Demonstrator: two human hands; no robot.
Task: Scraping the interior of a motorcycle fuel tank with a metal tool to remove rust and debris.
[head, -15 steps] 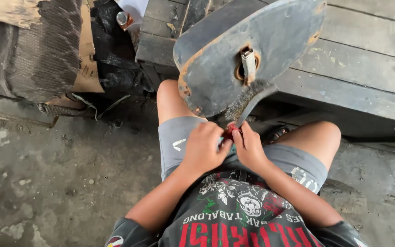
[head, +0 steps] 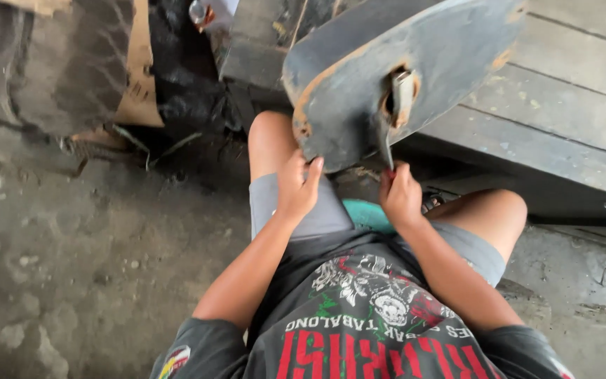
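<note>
- A large, dark metal blade point(head: 415, 63), flat and roughly oval with rust-orange worn edges, stood tilted above the seated person's knees; its lower edge lay just above both hands.
- A slot near the blade's centre carried a pale metal tang point(head: 401, 95), which narrowed downward into a thin stem ending at the right hand.
- The left hand point(head: 297, 186) was closed on the blade's lower left edge, fingers curled over the rim and thumb upward, directly above the left thigh.
- The right hand point(head: 400, 196) was pinched shut around the lower tip of the stem, with a small red piece point(head: 390, 170) showing at the fingertips; what that piece was could not be told.
- The two hands were apart, with the blade's lower edge spanning the gap between them.
- Below the hands were grey shorts point(head: 317, 210) and a dark printed shirt point(head: 366, 316); a teal object point(head: 366, 214) showed between the thighs, just under the right hand.
- Beyond the hands, behind the blade, lay weathered grey wooden planks point(head: 569, 105).
- Far to the left of the left hand was a sheet of torn cardboard point(head: 138, 77) over dark sacking, resting on a stained concrete floor point(head: 71, 267).
</note>
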